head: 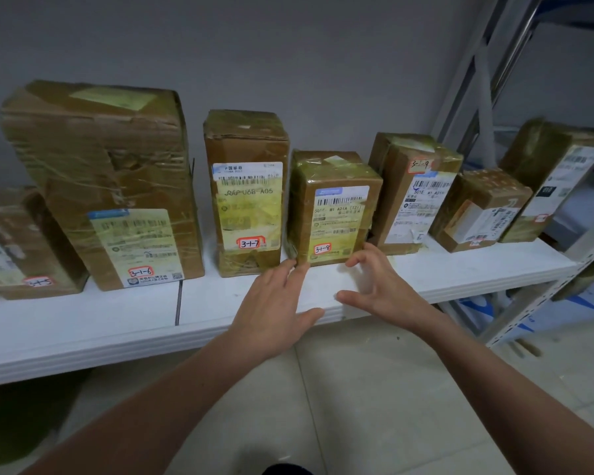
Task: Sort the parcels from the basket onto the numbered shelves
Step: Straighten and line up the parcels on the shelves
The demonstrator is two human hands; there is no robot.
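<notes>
A brown taped parcel marked 3-1-8 point(333, 207) stands upright on the white shelf point(220, 313), between parcel 3-1-7 point(246, 193) and parcel 3-1-9 point(412, 190). My left hand point(278, 310) is spread flat, its fingertips touching the lower left corner of parcel 3-1-8. Just off the parcel's lower right corner, my right hand point(378, 286) hovers with loosely curved fingers and holds nothing. The basket is out of view.
Parcels 3-1-5 point(21, 245) and 3-1-6 point(107, 186) stand at the left, and two more boxes point(480, 210) at the right end. A grey metal rack upright point(467, 90) rises at the right. Below the shelf is tiled floor point(374, 389).
</notes>
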